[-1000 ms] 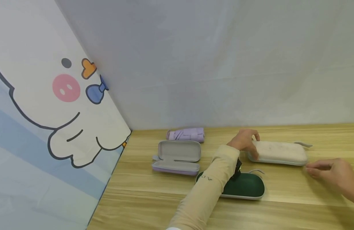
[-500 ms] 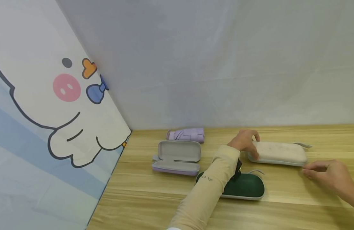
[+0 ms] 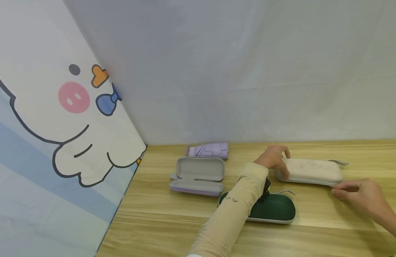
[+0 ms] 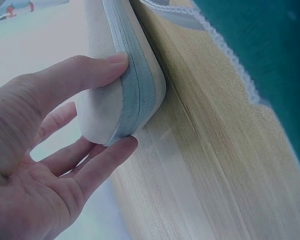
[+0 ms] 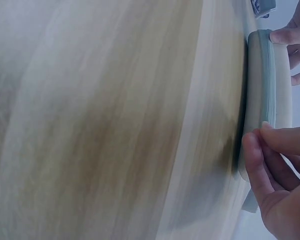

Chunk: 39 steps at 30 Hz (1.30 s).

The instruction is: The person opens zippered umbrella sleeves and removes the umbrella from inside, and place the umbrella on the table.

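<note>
On the worktop (image 3: 313, 237), the white case (image 3: 310, 170) lies behind and right of the green case (image 3: 276, 208). Our left hand (image 3: 272, 157) grips the white case's left end; our right hand (image 3: 366, 198) pinches at the zipper (image 5: 268, 85) near its front right corner.

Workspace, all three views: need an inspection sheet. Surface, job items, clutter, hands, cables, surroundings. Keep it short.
Surface: wood-grain table.
Job items: white case; zip seam looks closed at its left end.
Clutter: open lilac case; lilac roll behind it; green case partly hidden under the left sleeve.
Hands: left hand grips the white case's left end; right hand pinches at the seam near its right end, zip pull not discernible.
Cables: nothing seen.
Surroundings: pale backdrop; cartoon-print sheet at left.
</note>
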Available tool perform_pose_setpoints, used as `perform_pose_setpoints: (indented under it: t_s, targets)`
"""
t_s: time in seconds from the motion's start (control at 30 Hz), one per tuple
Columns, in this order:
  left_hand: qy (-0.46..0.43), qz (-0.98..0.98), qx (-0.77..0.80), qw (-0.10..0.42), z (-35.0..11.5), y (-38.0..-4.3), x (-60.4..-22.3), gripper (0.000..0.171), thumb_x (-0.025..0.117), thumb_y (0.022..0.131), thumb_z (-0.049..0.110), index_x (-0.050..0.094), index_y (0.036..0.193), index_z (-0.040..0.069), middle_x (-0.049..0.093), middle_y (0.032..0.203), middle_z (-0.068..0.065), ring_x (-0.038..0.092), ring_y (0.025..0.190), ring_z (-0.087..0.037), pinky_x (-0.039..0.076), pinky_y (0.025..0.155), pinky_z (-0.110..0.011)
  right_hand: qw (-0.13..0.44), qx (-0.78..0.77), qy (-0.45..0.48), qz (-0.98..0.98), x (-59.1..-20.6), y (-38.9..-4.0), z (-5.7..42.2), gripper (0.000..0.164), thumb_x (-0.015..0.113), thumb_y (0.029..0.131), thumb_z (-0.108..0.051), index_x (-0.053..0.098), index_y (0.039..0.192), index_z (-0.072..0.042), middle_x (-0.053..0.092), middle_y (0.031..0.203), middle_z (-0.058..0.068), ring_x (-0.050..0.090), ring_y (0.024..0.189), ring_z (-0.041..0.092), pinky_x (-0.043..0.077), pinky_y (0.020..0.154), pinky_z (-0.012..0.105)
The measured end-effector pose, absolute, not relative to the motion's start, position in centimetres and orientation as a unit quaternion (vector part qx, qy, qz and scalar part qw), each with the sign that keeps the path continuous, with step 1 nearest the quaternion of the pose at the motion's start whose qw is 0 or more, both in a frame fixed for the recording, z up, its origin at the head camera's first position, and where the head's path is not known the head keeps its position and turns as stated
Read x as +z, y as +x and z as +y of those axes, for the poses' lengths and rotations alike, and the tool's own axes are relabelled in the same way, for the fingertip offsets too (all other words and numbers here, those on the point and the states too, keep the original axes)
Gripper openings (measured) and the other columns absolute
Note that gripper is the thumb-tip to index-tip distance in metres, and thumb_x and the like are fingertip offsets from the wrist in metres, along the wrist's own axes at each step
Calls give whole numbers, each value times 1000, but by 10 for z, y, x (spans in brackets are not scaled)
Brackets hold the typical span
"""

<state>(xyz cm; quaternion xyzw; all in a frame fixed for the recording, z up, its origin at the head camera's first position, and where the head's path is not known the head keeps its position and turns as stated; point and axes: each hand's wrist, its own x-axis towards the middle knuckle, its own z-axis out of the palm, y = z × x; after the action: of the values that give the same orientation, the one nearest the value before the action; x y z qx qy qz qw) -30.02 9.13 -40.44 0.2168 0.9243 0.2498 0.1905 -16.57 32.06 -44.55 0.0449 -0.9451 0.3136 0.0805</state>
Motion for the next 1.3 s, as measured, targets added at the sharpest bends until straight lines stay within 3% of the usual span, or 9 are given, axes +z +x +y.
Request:
perform_pose_setpoints:
  t_s: [0.27, 0.67, 1.03, 1.07, 1.27, 1.3]
  targets:
    - [220, 927, 239, 186, 92, -302, -408, 56, 92, 58, 15, 61, 104, 24, 52, 97, 7, 46, 82, -9, 43, 61, -22, 88, 324, 48, -941, -447, -167, 316, 7, 79, 77, -13, 76, 78, -7, 70, 85, 16, 50, 69, -15, 44, 56, 12]
    - [210, 928, 244, 190, 93, -302, -407, 55, 92, 58, 15, 61, 103, 24, 53, 100, 7, 45, 82, -9, 43, 62, -23, 97, 316, 52, -942, -449, -169, 313, 6, 80, 75, -14, 76, 76, -10, 70, 85, 15, 50, 68, -15, 43, 57, 12]
    - [208, 929, 240, 191, 92, -301, -405, 53, 91, 59, 16, 61, 102, 24, 52, 101, 7, 45, 82, -10, 44, 60, -23, 96, 318, 31, -943, -450, -171, 304, 10, 80, 76, -18, 77, 77, -9, 70, 89, 20, 41, 74, -21, 38, 59, 9]
    - [208, 929, 240, 191, 92, -301, -405, 54, 91, 59, 15, 61, 101, 24, 52, 101, 7, 44, 82, -10, 44, 61, -23, 94, 318, 31, -943, -450, -171, 303, 10, 80, 76, -19, 77, 77, -10, 70, 90, 20, 46, 75, -16, 38, 59, 9]
    - [206, 928, 243, 193, 92, -302, -406, 54, 92, 58, 15, 61, 101, 24, 53, 103, 7, 44, 83, -9, 43, 61, -23, 99, 326, 30, -940, -450, -172, 300, 9, 79, 78, -21, 77, 78, -12, 70, 91, 16, 44, 80, -19, 37, 61, 9]
    - [206, 928, 243, 193, 92, -302, -406, 54, 92, 58, 15, 61, 102, 24, 53, 102, 7, 45, 82, -9, 44, 61, -23, 103, 330, 31, -938, -450, -172, 300, 9, 79, 78, -21, 77, 78, -12, 71, 89, 15, 38, 79, -24, 37, 62, 8]
